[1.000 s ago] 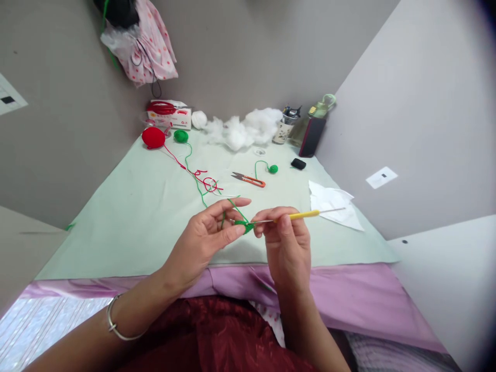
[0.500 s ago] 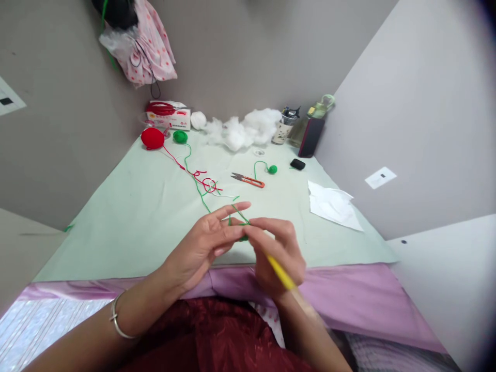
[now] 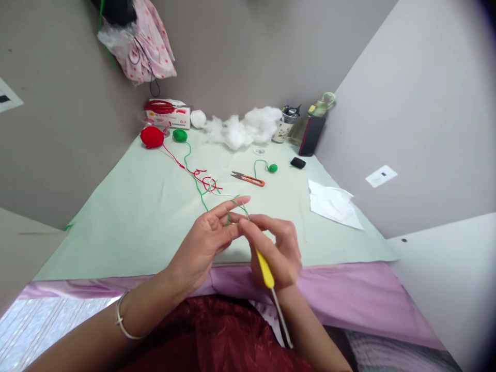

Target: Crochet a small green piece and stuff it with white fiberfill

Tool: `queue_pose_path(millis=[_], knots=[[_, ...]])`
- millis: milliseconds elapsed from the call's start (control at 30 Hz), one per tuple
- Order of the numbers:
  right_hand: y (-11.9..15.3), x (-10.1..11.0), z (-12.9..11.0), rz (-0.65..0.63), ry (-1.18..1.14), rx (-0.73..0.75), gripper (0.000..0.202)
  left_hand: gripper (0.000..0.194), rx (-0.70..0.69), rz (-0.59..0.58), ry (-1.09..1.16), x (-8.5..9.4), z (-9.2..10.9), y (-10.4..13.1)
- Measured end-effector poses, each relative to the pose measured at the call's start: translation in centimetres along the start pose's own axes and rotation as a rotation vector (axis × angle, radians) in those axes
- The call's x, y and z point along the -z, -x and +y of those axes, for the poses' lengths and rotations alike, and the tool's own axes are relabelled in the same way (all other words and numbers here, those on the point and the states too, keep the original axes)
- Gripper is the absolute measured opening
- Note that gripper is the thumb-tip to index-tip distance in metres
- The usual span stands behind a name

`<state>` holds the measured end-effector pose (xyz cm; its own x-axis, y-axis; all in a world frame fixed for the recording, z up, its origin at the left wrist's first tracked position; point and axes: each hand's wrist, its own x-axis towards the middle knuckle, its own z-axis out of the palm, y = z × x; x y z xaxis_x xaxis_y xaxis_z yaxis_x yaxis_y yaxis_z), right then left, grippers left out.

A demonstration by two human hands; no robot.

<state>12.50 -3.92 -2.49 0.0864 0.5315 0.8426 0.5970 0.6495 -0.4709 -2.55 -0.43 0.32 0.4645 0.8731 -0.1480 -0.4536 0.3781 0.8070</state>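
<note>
The fingers of the left hand (image 3: 205, 235) are closing thumb against fingertips, while the index finger is reaching out straight with green yarn (image 3: 228, 219) running over it. Whatever the left thumb is pressing on is mostly hiding behind both hands' fingertips. The fingers of the right hand (image 3: 279, 250) are curling closed around a crochet hook (image 3: 267, 268), thumb and index finger gripping its front end just beside the left thumb. The hook's thin metal tip is poking up next to the yarn near the left index finger; its yellow handle is slanting down under the right hand, and a metal shaft is extending beyond it toward the lap. A bracelet (image 3: 119, 318) is circling the left forearm.

Past the hands, the yarn is trailing across the table (image 3: 127, 222) to a green ball (image 3: 180, 136), passing beside tangled red yarn (image 3: 209, 184) that is leading back to a red ball (image 3: 152, 137). Orange-handled snips (image 3: 256, 182) are lying ahead of the hands, near a small green ball (image 3: 273, 168). White paper (image 3: 335, 204) is resting on the right, with a black case (image 3: 298, 163) farther back. Along the back, white stuffing (image 3: 236, 133) is spreading between a white ball (image 3: 198, 119) and a cup (image 3: 282, 132), and a dark phone (image 3: 312, 135) is leaning against a green bottle (image 3: 321, 107).
</note>
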Motion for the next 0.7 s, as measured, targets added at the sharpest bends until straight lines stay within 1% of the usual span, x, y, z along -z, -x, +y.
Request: queue_pose_path(millis=[33,67,100,167,200,233,333,400,467,567,633,700], knots=[[0.0,0.1,0.0,0.011,0.009,0.020,0.033,0.045,0.062,-0.017,0.035,0.1,0.2,-0.1],[-0.2,0.3,0.0,0.028,-0.032,-0.020,0.030,0.042,0.111,-0.029,0.062,0.1,0.4,-0.1],[-0.4,0.5,-0.1,0.053,-0.106,-0.102,0.026,0.038,0.135,-0.032,0.079,0.2,0.6,-0.2],[-0.9,0.7,-0.2,0.094,-0.292,-0.290,0.023,0.034,0.100,-0.013,0.074,0.3,0.8,-0.2],[-1.1,0.7,-0.2,0.094,-0.372,-0.351,0.022,0.033,0.063,0.000,0.049,0.3,0.8,-0.2],[-1.3,0.6,-0.2,0.077,-0.427,-0.379,0.021,0.034,0.025,0.004,0.014,0.2,0.8,-0.2],[-1.4,0.3,-0.1,0.007,-0.469,-0.386,0.016,0.036,-0.074,-0.011,-0.118,0.3,0.3,0.0],[-1.3,0.2,0.1,0.011,-0.499,-0.426,0.015,0.035,-0.115,-0.021,-0.211,0.4,0.1,0.1],[-1.3,0.2,0.4,0.036,-0.584,-0.504,0.015,0.031,-0.147,-0.016,-0.283,0.7,0.0,0.3],[-1.5,0.4,0.7,0.042,-0.672,-0.589,0.018,0.029,-0.177,-0.004,-0.333,1.0,0.2,0.4],[-1.6,0.6,0.7,0.027,-0.660,-0.595,0.020,0.028,-0.185,0.019,-0.362,1.0,0.3,0.4],[-1.5,0.8,0.7,0.006,-0.626,-0.562,0.020,0.028,-0.197,0.041,-0.399,0.9,0.4,0.6]])
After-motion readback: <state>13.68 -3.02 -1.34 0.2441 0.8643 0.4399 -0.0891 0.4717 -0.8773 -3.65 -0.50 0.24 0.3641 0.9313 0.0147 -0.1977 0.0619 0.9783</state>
